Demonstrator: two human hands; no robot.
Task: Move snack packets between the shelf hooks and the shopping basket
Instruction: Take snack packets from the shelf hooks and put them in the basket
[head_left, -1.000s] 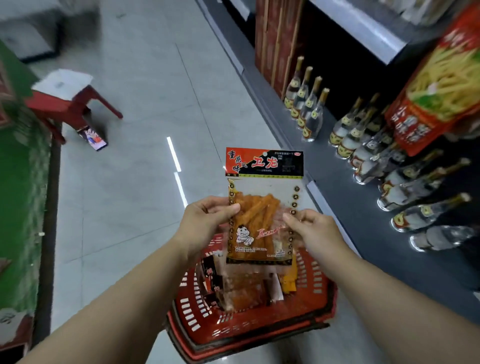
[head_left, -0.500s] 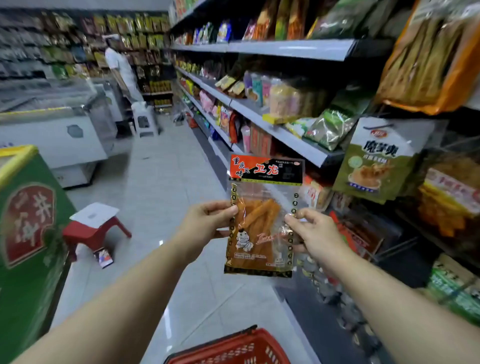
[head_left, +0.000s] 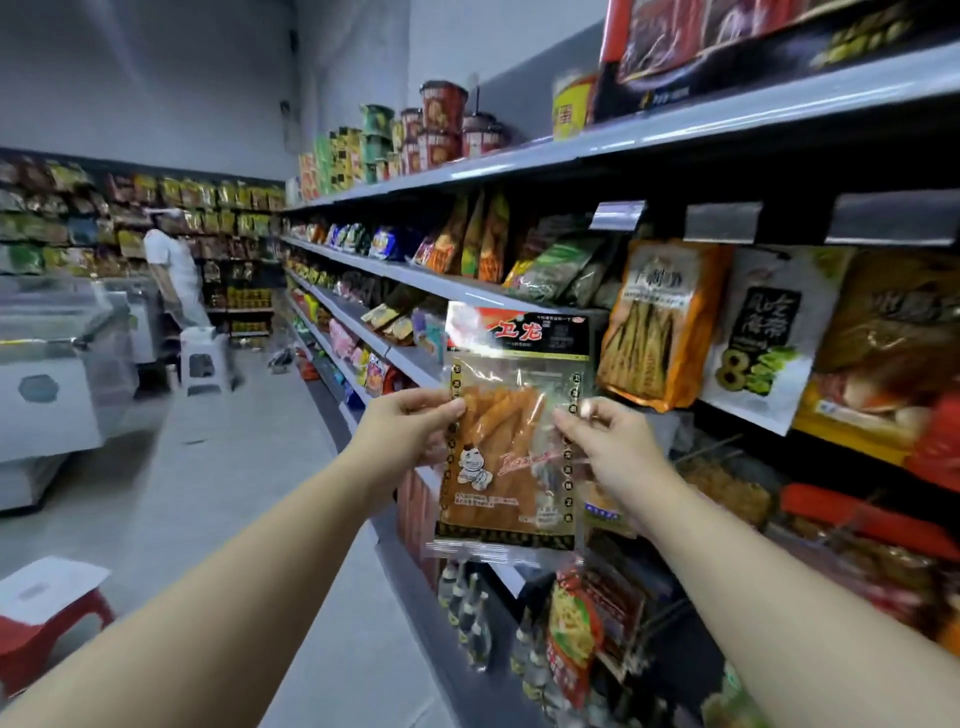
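Observation:
I hold one clear snack packet (head_left: 511, 436) upright at chest height, with orange sticks inside and a red and black header. My left hand (head_left: 402, 434) pinches its left edge and my right hand (head_left: 605, 441) pinches its right edge. The packet hangs in front of the shelving, just left of the hanging snack bags (head_left: 657, 325) on the hook rows. Bare metal hooks (head_left: 711, 447) stick out to the right of my right hand. The shopping basket is out of view.
Shelves (head_left: 467, 291) full of snacks run along the right side of the aisle, bottles (head_left: 470, 618) on the bottom tier. A red stool (head_left: 47, 618) stands low left, a chest freezer (head_left: 52, 364) further back, and a person (head_left: 171, 275) by a white stool (head_left: 203, 358).
I have lifted the packet from above the basket up to shelf height. My view has swung up from the floor, so the basket has dropped out of sight.

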